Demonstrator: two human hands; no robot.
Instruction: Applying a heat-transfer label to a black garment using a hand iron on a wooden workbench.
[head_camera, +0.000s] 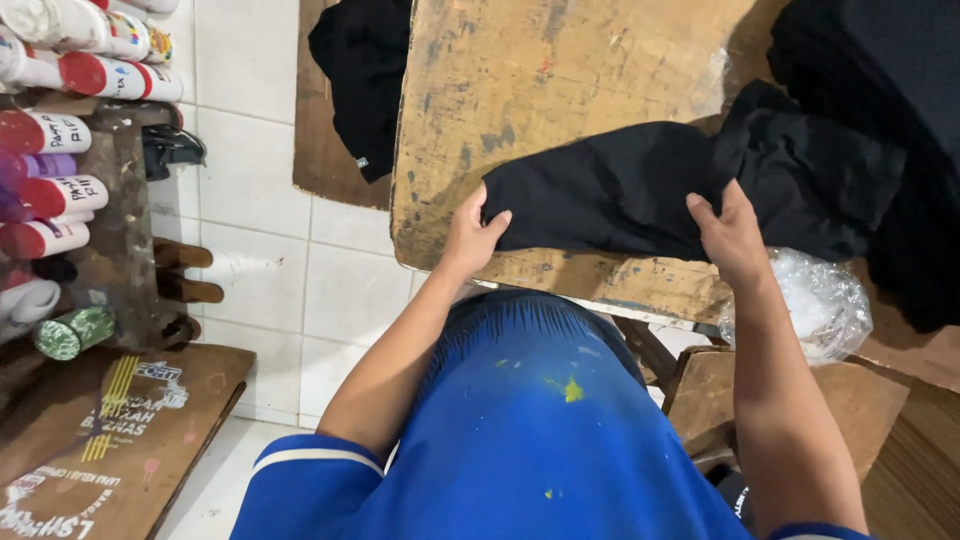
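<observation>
While both hands grip it, black garment (610, 190) (folded) lies crosswise.

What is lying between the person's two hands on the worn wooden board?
In the head view, a black garment spans the stretch between the left hand and the right hand; both hands grip its near edge, on the wooden board.

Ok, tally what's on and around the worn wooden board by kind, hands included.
Hands gripping the cloth: 2, left hand and right hand
Black garment on the board: 1, black cloth
Black garment on the floor panel: 1, black shirt
Clear plastic bag: 1
Total: 5
</observation>
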